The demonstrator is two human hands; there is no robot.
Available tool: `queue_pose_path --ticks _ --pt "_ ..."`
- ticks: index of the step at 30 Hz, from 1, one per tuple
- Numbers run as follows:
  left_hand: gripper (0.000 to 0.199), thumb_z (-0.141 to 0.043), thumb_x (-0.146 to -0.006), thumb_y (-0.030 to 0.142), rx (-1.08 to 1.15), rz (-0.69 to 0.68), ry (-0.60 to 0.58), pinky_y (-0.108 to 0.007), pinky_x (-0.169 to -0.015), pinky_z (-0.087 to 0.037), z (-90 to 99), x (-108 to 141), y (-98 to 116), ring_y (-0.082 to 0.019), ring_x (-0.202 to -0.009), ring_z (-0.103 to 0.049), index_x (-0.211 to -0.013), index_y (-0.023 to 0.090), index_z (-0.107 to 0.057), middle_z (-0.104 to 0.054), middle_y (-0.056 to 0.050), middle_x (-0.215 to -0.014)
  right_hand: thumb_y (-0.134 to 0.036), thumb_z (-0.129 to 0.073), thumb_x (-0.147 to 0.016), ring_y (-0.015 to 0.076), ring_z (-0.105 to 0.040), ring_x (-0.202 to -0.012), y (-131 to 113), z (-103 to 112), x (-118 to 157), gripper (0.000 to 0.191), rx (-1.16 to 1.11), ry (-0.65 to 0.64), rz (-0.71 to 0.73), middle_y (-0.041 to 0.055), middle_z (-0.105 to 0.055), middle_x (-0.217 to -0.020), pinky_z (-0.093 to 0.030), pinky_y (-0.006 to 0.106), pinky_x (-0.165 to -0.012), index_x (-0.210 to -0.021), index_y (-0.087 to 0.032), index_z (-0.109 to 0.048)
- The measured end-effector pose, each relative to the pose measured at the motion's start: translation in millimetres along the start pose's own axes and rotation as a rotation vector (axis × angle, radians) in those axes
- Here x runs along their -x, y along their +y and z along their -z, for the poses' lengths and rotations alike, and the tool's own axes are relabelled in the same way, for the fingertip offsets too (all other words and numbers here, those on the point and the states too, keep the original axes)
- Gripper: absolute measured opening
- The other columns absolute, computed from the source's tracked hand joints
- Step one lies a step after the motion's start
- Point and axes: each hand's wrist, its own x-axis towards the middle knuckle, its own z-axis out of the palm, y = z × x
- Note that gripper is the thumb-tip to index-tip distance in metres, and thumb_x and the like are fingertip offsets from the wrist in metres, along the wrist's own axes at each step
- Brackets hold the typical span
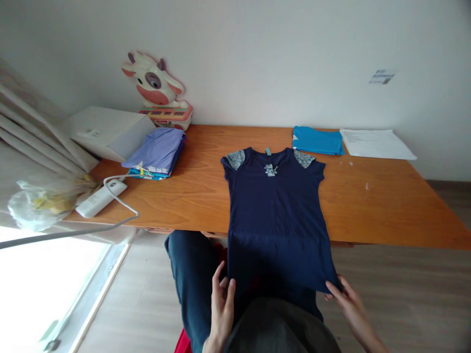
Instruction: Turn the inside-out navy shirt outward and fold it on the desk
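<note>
Pale wall (250,63) backs a wooden table (195,196) in the head view, where a navy T-shirt (274,211) lies spread face up, its lower part reaching past the near edge over the person's lap. From the shirt, a folded purple garment (156,149) sits at ten o'clock and a folded blue cloth (318,140) at one. At five o'clock the right hand (349,300) pinches a hem corner; at seven, the left hand (222,306) curls its fingers beside the other, its grip impossible to tell.
</note>
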Motion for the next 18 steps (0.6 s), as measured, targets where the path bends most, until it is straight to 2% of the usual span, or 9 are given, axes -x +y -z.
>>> queue_pose_path --ticks 2,4,6,9,11,13,15,17,18 --pt "0.049 -0.07 -0.101 0.053 -0.069 -0.12 -0.031 -0.045 -0.103 -0.062 2.1 -1 -10 -0.032 -0.12 -0.077 -0.144 0.03 -0.068 -0.079 -0.011 -0.131 -0.061 -0.095 -0.062 0.0304 -0.074 -0.061 -9 4 4 0.058 0.08 0.062 -0.003 0.0029 -0.077 -0.073 -0.066 0.042 -0.059 -0.105 -0.026 -0.077" --pt "0.029 -0.068 -0.103 0.048 -0.158 -0.256 -0.111 -0.041 -0.093 -0.064 6.0 -3 -17 -0.03 -0.104 -0.079 -0.118 0.027 -0.081 -0.082 -0.01 -0.113 -0.063 -0.094 -0.066 0.0292 -0.077 -0.069 -21 7 9 0.077 0.081 0.089 0.037 0.0072 -0.083 -0.094 -0.068 0.04 -0.064 -0.129 -0.025 -0.072" --pt "0.024 -0.065 -0.104 0.041 -0.216 -0.358 -0.177 -0.037 -0.086 -0.065 10.8 -7 -18 -0.027 -0.094 -0.079 -0.105 0.025 -0.083 -0.081 -0.009 -0.104 -0.062 -0.092 -0.072 0.0271 -0.078 -0.075 -35 10 14 0.087 0.063 0.073 0.1 0.0114 -0.082 -0.116 -0.069 0.039 -0.068 -0.146 -0.025 -0.063" --pt "0.025 -0.06 -0.106 0.031 -0.225 -0.481 -0.178 -0.038 -0.093 -0.064 15.8 -12 -3 -0.027 -0.105 -0.079 -0.12 0.027 -0.081 -0.082 -0.009 -0.116 -0.055 -0.092 -0.077 0.0187 -0.068 -0.058 -55 16 19 0.065 0.11 0.048 0.202 0.0095 -0.081 -0.115 -0.063 0.033 -0.054 -0.133 -0.029 -0.073" --pt "0.03 -0.059 -0.105 0.025 -0.237 -0.559 -0.17 -0.039 -0.098 -0.063 14.8 -17 13 -0.027 -0.112 -0.079 -0.126 0.028 -0.079 -0.081 -0.008 -0.121 -0.053 -0.089 -0.08 0.0187 -0.064 -0.052 -66 18 17 0.044 0.088 0.045 0.272 0.0076 -0.081 -0.107 -0.059 0.034 -0.048 -0.118 -0.033 -0.08" --pt "0.032 -0.059 -0.103 0.02 -0.259 -0.605 -0.162 -0.039 -0.098 -0.064 10.0 -26 28 -0.026 -0.11 -0.079 -0.126 0.029 -0.079 -0.082 -0.007 -0.119 -0.054 -0.081 -0.086 0.0279 -0.075 -0.066 -75 18 12 0.03 -0.033 0.002 0.336 0.0087 -0.08 -0.116 -0.066 0.044 -0.061 -0.11 -0.036 -0.083" --pt "0.033 -0.06 -0.1 0.016 -0.269 -0.634 -0.159 -0.037 -0.095 -0.064 3.3 -38 38 -0.025 -0.105 -0.08 -0.124 0.028 -0.079 -0.082 -0.007 -0.116 -0.054 -0.075 -0.09 0.0376 -0.081 -0.092 -81 15 4 0.03 -0.124 -0.043 0.366 0.0101 -0.078 -0.129 -0.068 0.054 -0.084 -0.114 -0.037 -0.084" --pt "0.033 -0.063 -0.097 0.014 -0.261 -0.654 -0.151 -0.036 -0.092 -0.064 -3.0 -52 43 -0.024 -0.102 -0.079 -0.123 0.028 -0.079 -0.082 -0.006 -0.114 -0.051 -0.077 -0.09 0.0396 -0.081 -0.107 -86 13 -2 0.037 -0.07 -0.048 0.365 0.0113 -0.08 -0.127 -0.066 0.052 -0.094 -0.123 -0.035 -0.081" --pt "0.032 -0.064 -0.097 0.014 -0.254 -0.658 -0.141 -0.035 -0.091 -0.064 -5.4 -57 42 -0.024 -0.102 -0.079 -0.122 0.028 -0.079 -0.082 -0.006 -0.113 -0.05 -0.079 -0.089 0.0384 -0.081 -0.108 -88 13 -5 0.041 -0.003 -0.014 0.373 0.011 -0.082 -0.121 -0.067 0.048 -0.093 -0.126 -0.034 -0.079"
